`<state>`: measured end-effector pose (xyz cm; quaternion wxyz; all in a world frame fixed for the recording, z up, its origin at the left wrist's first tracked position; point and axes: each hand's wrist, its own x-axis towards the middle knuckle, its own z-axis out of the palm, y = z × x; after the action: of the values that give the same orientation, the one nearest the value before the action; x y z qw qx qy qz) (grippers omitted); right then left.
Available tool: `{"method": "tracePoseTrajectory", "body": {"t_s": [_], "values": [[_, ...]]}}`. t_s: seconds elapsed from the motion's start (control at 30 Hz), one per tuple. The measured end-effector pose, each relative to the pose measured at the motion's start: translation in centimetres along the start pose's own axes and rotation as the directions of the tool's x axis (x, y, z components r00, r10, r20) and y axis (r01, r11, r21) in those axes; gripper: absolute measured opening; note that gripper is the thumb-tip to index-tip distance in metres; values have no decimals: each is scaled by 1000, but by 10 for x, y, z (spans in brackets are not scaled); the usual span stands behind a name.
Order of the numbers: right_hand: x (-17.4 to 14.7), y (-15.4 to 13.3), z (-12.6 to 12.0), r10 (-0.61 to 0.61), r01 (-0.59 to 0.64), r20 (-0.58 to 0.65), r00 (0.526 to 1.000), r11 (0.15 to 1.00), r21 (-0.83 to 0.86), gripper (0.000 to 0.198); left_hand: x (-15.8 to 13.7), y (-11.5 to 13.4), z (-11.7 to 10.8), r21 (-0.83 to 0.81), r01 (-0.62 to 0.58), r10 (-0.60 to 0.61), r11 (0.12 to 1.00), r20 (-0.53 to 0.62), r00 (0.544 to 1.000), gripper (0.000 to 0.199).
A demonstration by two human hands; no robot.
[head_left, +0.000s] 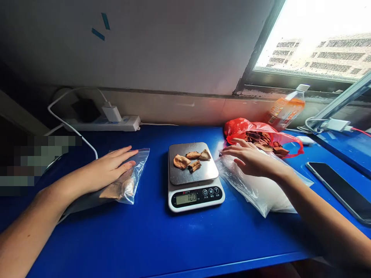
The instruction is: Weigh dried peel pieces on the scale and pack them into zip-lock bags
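Observation:
A white digital kitchen scale (193, 197) stands on the blue table, its display showing what looks like 10.0. Several brown dried slices (181, 161) lie on its steel plate. My left hand (113, 166) rests flat with fingers stretched over a clear zip bag (139, 170) that has dried pieces inside. To the right of the scale, my right hand (251, 156) is spread above clear plastic bags (261, 193), close to the opening of a red plastic bag (237, 127) full of dark dried slices (262, 139). Neither hand grips anything that I can see.
A white power strip (127, 123) with a charger (112, 113) and cable lies along the wall at left. An orange drink bottle (288, 108) leans behind the red bag. At right lie a phone (342, 189) and a white plug (337, 124) with cables.

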<state>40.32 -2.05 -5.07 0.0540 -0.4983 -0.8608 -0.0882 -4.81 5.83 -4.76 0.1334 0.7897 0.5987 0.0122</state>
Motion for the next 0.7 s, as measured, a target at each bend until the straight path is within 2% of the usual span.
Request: {"method": "tracePoseTrajectory", "body": {"t_s": [0.1,0.23,0.37,0.53,0.7], "values": [[3,1,0,-37,36,-30,999,999,-35,32,-3,6,-3,13,16,-17,1000,86,996,77],[5,8,-3,-77,73,-76,994,996,-52,22,-6,10,-6,22,12,-14,1000,84,996,74],[3,11,-2,-48,46,-33,998,997,-56,22,-3,3,-3,18,-18,16,1000,70,997,77],[-1,11,4,-24,22,-13,1000,991,-130,17,-4,5,-6,12,-140,141,990,-30,990,74],[2,5,11,-16,-8,-74,997,952,-305,20,-14,20,-12,-8,-240,231,971,-241,943,59]]}}
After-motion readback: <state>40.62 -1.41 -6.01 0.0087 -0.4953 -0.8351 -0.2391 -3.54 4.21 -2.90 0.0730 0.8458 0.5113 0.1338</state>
